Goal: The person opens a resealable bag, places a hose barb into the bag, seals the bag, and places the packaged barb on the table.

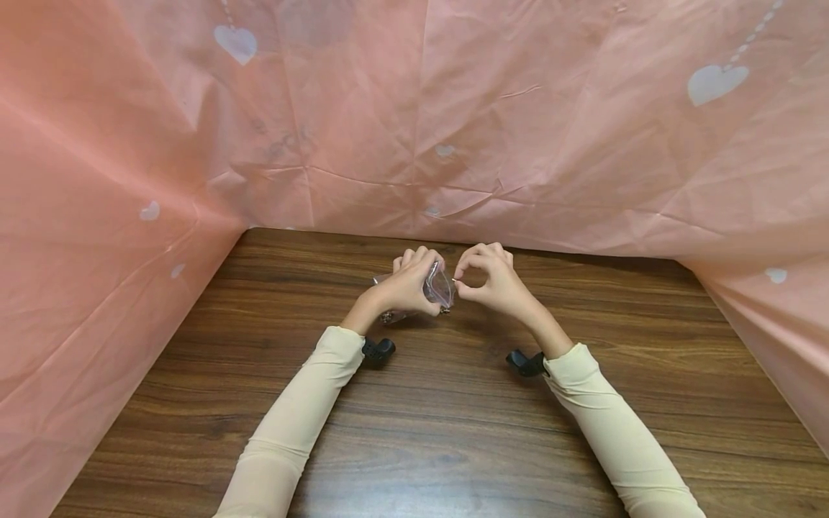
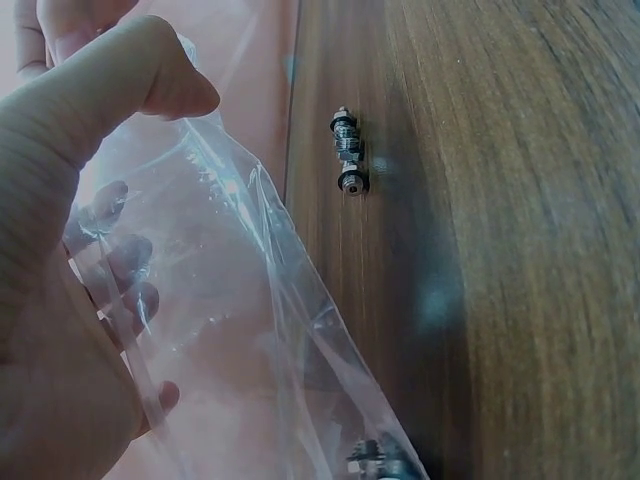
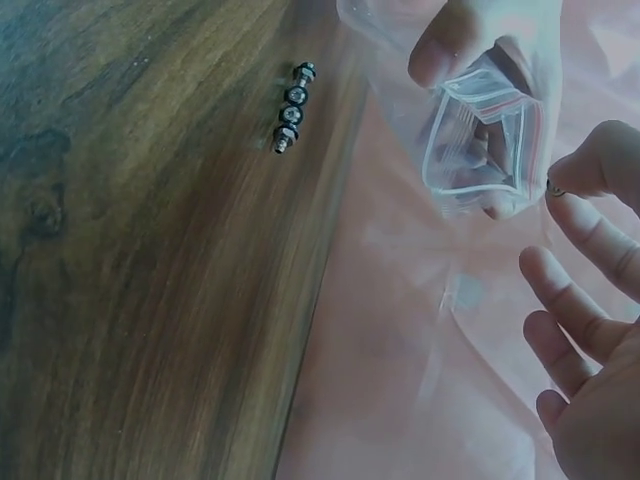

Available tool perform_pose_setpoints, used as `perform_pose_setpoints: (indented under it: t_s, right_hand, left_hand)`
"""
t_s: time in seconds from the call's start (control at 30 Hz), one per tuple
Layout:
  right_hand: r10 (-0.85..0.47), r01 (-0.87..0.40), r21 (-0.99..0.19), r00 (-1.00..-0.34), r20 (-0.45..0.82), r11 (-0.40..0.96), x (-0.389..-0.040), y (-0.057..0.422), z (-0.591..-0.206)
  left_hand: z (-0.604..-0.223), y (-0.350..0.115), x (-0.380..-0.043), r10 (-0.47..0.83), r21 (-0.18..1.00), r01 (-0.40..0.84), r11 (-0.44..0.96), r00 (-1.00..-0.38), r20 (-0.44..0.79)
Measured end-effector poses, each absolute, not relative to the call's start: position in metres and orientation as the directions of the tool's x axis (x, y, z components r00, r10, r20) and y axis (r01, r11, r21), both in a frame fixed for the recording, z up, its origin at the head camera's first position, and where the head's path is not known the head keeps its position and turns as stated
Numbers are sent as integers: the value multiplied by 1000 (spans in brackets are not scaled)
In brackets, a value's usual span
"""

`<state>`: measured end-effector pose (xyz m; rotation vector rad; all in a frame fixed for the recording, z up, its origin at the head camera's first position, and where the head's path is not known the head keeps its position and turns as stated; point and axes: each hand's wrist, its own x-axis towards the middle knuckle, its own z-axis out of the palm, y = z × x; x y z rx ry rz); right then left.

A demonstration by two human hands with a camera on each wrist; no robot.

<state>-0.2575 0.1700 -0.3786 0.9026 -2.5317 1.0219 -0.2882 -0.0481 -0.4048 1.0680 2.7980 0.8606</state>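
A clear zip bag (image 3: 435,150) is gripped by my left hand (image 1: 409,284), with its mouth spread apart toward the right. Inside the bag's lower end sit some small metal parts (image 2: 372,462). Between thumb and forefinger my right hand (image 1: 495,282) pinches a tiny metal piece (image 3: 556,190), right beside the bag's mouth; its other fingers are spread loosely. My fingers hide most of this piece, and its kind cannot be told. Below the hands, a short row of small threaded metal parts (image 2: 348,150) with dark rings lies on the wooden table.
The brown wood-grain table (image 1: 427,432) reaches back to a pink cloth (image 1: 414,194) printed with pale hearts. That cloth also hangs along the left and right sides. Each wrist wears a black strap mount (image 1: 378,350) just below a cream sleeve (image 1: 278,439).
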Motion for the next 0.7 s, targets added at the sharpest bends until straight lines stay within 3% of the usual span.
perform_pose_setpoints:
  t_s: [0.7]
  right_hand:
    - [-462,-659,-515,-752,470,548,-256,165,-385]
  left_hand:
    - [-409,-48,-291,623,504,613,609,-762,175]
